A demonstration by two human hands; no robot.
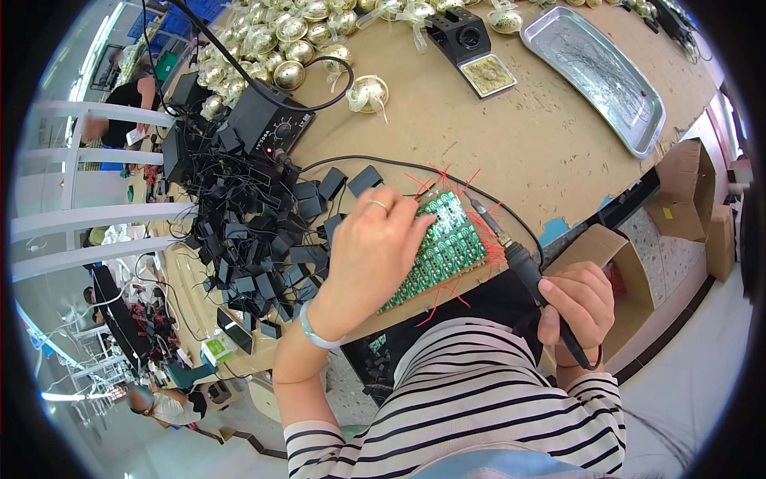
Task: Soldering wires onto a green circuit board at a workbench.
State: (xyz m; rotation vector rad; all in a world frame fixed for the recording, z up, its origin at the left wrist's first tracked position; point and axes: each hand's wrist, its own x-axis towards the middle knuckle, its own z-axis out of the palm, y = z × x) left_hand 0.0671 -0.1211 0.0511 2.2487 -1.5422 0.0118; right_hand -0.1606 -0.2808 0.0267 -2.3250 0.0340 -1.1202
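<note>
A green rectangular circuit board panel (pixel 443 247) near the brown tabletop's (pixel 511 136) near edge is pressed under the left hand's (pixel 371 247) spread, released fingers. A black soldering iron (pixel 523 271) is gripped in the clenched right hand (pixel 578 303), its tip angled at the panel's right edge.

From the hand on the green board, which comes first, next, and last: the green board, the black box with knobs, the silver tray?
1. Green circuit board, under the left hand, touching.
2. Black box with knobs, up and left.
3. Silver tray, far upper right.
</note>
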